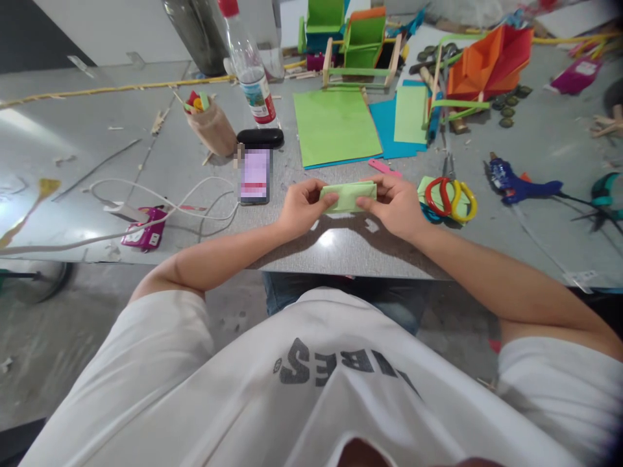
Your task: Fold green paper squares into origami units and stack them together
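Paper (348,196), pale green and folded into a narrow strip, is what I see in the person's grip, just above the table (107,143) and to the right of the phone (254,175). The left hand (305,206), nearer the phone, pinches one end, thumb in front and fingers behind. The right hand (396,202), farther from the phone, pinches the other end the same way.

From my station, I take the phone as my landmark; its screen is blurred. Just beyond it lies a black case (260,137), with the bottle (254,84) standing behind that. Beyond the phone and to its left stands the cup (213,126). To its right and farther back, I see a green sheet (338,126) overlapping a blue sheet (387,123). Well to the phone's right are the scissors (456,189), red and yellow handled, resting on what seem to be small green scraps, though the handles hide much of them from me. Farther right of the phone lies the blue glue gun (523,185).
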A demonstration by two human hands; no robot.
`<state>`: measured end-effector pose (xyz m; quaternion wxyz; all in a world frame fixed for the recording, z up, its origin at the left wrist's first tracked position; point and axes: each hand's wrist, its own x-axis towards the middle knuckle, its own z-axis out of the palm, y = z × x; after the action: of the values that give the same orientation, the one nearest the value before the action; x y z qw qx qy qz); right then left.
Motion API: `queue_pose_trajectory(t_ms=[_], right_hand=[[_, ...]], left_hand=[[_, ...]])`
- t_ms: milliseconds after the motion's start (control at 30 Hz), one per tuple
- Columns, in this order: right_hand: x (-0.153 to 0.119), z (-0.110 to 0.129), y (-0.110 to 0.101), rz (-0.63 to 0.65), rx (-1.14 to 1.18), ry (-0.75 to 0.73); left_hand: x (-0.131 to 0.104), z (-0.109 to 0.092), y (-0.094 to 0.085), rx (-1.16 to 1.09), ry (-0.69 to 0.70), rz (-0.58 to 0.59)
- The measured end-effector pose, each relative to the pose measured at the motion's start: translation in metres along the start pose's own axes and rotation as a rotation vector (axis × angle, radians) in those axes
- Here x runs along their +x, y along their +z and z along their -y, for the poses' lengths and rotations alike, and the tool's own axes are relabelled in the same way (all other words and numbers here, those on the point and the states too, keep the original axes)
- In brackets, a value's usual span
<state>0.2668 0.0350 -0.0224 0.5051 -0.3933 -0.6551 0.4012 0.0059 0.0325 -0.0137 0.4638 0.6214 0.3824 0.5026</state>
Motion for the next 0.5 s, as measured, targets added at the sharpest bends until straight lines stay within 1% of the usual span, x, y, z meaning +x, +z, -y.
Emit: queue_pose_trajectory(t_ms=[167, 267, 367, 500], right_hand=[[-0.002, 0.015, -0.003, -0.041, -0.100, 0.039], [-0.006, 0.019, -0.005, -0.072, -0.171, 0.038], [-0.009, 0.019, -0.004, -0.120, -0.216, 0.014], [-0.009, 0.014, -0.001, -0.158, -0.203, -0.023]], left_hand=[[0.001, 0.003, -0.001, 0.036, 0.009, 0.017], [0.001, 0.004, -0.002, 0.036, -0.025, 0.065], [0.000, 0.004, -0.001, -0.009, -0.085, 0.133], [0.001, 0.007, 0.000, -0.038, -0.124, 0.144]])
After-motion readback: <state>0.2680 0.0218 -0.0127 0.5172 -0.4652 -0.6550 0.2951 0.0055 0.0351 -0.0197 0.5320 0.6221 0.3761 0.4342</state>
